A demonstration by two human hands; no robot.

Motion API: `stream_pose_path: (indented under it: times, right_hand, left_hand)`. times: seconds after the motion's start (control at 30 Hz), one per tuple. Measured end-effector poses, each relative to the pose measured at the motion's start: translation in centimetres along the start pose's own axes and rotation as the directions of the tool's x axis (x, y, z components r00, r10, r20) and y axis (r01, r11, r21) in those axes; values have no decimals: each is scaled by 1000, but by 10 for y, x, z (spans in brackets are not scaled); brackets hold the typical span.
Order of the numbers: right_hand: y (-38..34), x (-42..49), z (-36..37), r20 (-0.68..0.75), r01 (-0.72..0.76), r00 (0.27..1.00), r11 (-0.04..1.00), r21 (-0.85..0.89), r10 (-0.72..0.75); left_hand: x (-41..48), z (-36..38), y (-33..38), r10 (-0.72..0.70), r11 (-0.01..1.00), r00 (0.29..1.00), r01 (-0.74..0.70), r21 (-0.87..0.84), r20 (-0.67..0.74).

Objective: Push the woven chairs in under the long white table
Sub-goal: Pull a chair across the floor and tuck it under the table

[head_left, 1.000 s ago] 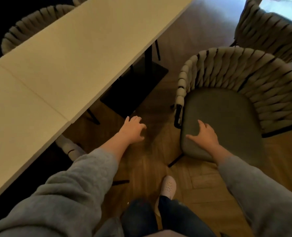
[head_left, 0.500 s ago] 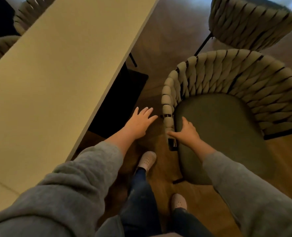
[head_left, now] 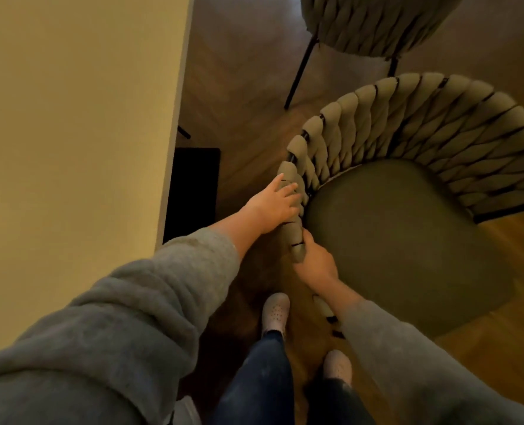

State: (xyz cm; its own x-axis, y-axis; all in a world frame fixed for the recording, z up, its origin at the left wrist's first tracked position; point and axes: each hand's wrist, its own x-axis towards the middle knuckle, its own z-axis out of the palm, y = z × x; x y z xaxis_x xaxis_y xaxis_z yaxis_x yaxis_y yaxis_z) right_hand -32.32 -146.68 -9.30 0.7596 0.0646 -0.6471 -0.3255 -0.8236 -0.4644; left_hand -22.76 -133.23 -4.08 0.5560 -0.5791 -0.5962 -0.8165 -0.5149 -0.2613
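The long white table [head_left: 70, 148] fills the left side. To its right a woven chair [head_left: 408, 240] with a grey-green seat and a braided curved back stands on the wood floor, apart from the table. My left hand [head_left: 274, 207] rests on the chair's near braided armrest with its fingers laid fairly straight over the rim. Just below it, my right hand [head_left: 316, 262] grips the front end of the same armrest, thumb up against the braid. My feet stand between table and chair.
A second woven chair [head_left: 374, 23] on thin black legs stands at the top, just beyond the first. The table's black base [head_left: 193, 191] shows on the floor below the table edge. A strip of wood floor separates table and chairs.
I have stepped closer to the chair. My left hand moved from mid-air onto the braided armrest. My right hand slid from the seat's edge to the armrest's front end and closed on it.
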Motion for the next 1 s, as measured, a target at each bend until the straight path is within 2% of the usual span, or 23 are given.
stream_pose_path:
  times: [0.2,0.47,0.63,0.8,0.9,1.0]
  right_hand:
    - [42,-15,-25,-25,-8,1000,1000,7,9]
    - [154,-42,-82,11,-140,990,983,-122,142]
    - [233,-57,-126,10,-202,978,950,-238,210]
    - [299,-62,-176,-4,-225,973,936,-269,232]
    - [339,-64,-210,-26,-254,966,920,-300,259]
    - [379,-68,-247,-45,-274,960,891,-361,277]
  left_hand:
    - [46,-42,-7,130,978,990,-135,156,46]
    - [109,-98,45,345,925,939,-343,163,17]
    - [158,-135,86,362,914,932,-362,185,31]
    - [203,-178,113,371,903,928,-368,220,29]
    - [224,-206,137,387,908,922,-383,166,11]
    - [243,-231,168,382,924,924,-382,33,-21]
